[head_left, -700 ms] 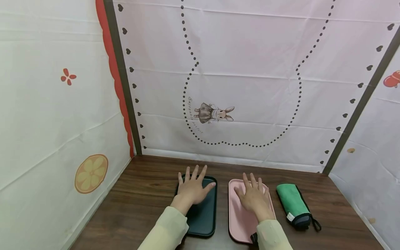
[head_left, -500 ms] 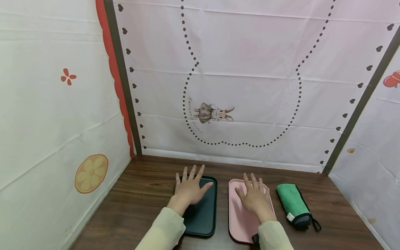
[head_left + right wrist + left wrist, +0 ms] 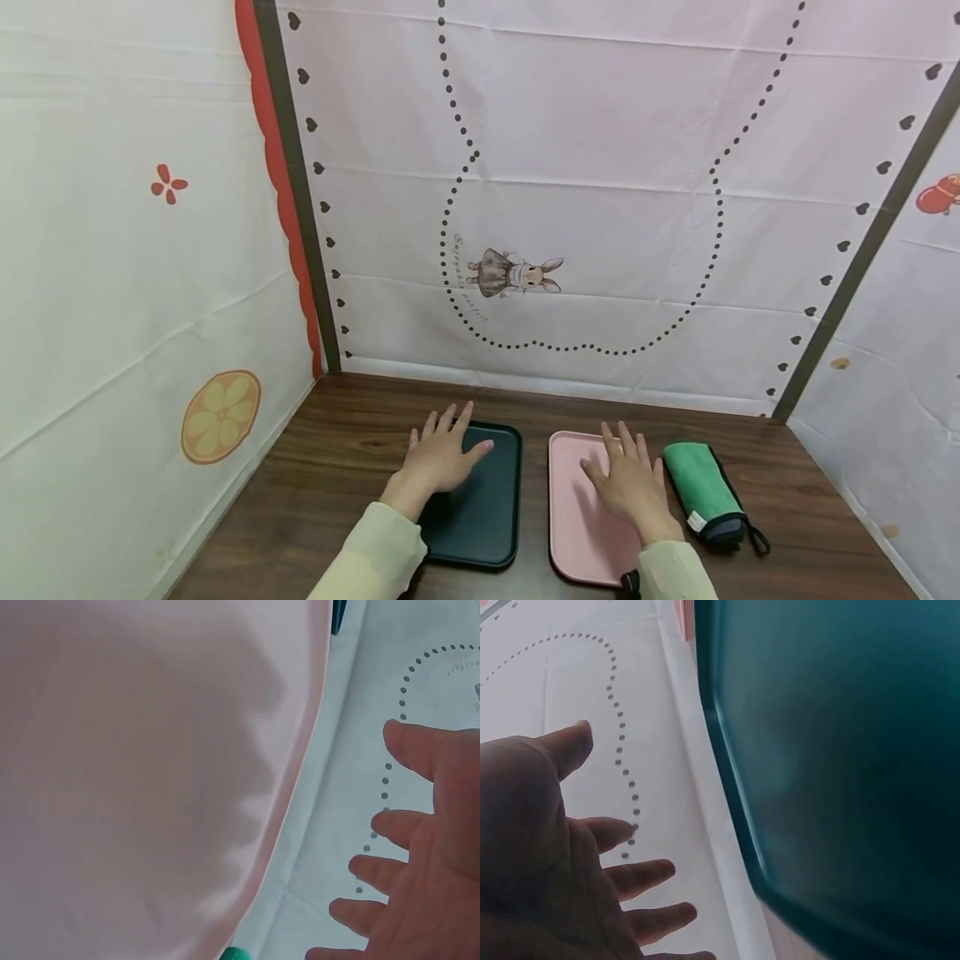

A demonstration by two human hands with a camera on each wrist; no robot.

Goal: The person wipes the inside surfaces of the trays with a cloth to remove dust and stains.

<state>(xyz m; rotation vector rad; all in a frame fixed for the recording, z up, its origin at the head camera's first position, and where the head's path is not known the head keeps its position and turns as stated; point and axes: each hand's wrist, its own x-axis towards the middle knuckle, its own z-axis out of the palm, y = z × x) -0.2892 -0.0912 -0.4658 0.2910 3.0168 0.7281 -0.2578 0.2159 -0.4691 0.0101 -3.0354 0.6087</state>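
A dark teal tray (image 3: 480,517) and a pink tray (image 3: 581,533) lie side by side on the brown wooden table. Over the teal tray's left part my left hand (image 3: 437,460) hovers, fingers spread and holding nothing. My right hand (image 3: 632,483) hangs with spread fingers over the pink tray's right side, also without anything in it. The left wrist view shows the left palm (image 3: 525,825) apart from the teal tray's rim (image 3: 731,795). In the right wrist view a gap separates the right palm (image 3: 427,892) from the pink tray's edge (image 3: 300,757), and the hand's shadow falls on the tray.
Right of the pink tray lies a green pouch (image 3: 703,483) with black trim and a wrist loop. White printed cloth (image 3: 600,208) walls in the table (image 3: 315,500) at the back and both sides.
Both hands have moved apart: the left one toward the left and slightly nearer me, the right one toward the right. The trays and the pouch have stayed in place.
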